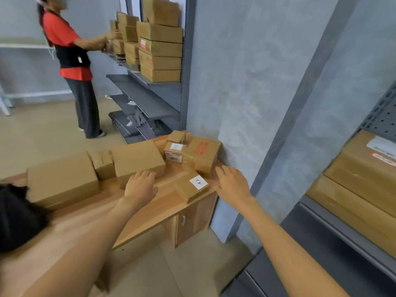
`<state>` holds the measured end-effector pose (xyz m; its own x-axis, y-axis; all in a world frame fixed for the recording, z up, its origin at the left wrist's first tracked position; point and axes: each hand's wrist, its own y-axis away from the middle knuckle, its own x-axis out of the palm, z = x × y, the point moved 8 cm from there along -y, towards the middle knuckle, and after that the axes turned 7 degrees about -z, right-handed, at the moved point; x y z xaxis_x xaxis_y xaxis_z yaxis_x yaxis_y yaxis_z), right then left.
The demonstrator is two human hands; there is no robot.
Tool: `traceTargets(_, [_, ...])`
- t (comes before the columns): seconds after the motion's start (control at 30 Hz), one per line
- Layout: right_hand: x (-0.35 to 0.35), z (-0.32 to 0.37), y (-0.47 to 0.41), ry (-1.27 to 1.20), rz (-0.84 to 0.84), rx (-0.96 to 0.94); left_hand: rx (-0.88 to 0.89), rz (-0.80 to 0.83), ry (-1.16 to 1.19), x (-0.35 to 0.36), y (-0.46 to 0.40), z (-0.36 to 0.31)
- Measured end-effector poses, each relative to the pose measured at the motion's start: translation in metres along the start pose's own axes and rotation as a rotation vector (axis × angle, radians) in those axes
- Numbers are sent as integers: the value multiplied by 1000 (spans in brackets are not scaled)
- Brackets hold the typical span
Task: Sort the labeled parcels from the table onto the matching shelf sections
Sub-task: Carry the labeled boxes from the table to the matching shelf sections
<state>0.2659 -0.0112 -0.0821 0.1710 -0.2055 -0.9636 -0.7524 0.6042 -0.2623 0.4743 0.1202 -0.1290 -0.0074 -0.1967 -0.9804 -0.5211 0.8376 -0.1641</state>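
Parcels lie scattered on the wooden tabletop point(154, 202); one small labeled parcel point(191, 186) sits at its near right edge, between both hands. Left hand point(140, 186) hovers with fingers spread, fingertips at a large box point(137, 160). Right hand point(232, 182) reaches out, fingers spread, holding nothing, near a red-printed parcel point(202, 155).

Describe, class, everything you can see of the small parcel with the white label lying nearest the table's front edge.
The small parcel is a flat brown cardboard box, closed, lying skewed on the wooden table near its front right corner. A white label with handwritten marks sits on its top. It lies between the left hand and right hand; neither plainly touches it.
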Motion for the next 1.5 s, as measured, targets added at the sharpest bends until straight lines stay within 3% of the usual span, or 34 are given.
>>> traceTargets(0.17, [36, 55, -50, -4, 68, -74, -112, 94, -36, 32, -6, 82])
traceTargets(0.47, [97, 107, -123, -32, 148, -75, -153, 113, -34, 60, -44, 161])
traceTargets(1.1, [267, 107, -252, -121, 462, -139, -564, 327, 84, 168, -105, 233])
traceTargets(1.3, [330, 100, -276, -302, 600, -14, -775, 351, 305, 209, -123, 243])
traceTargets(1.5, [366, 106, -285, -678, 674, 225, -939, 223, 550, 225, -137, 239])
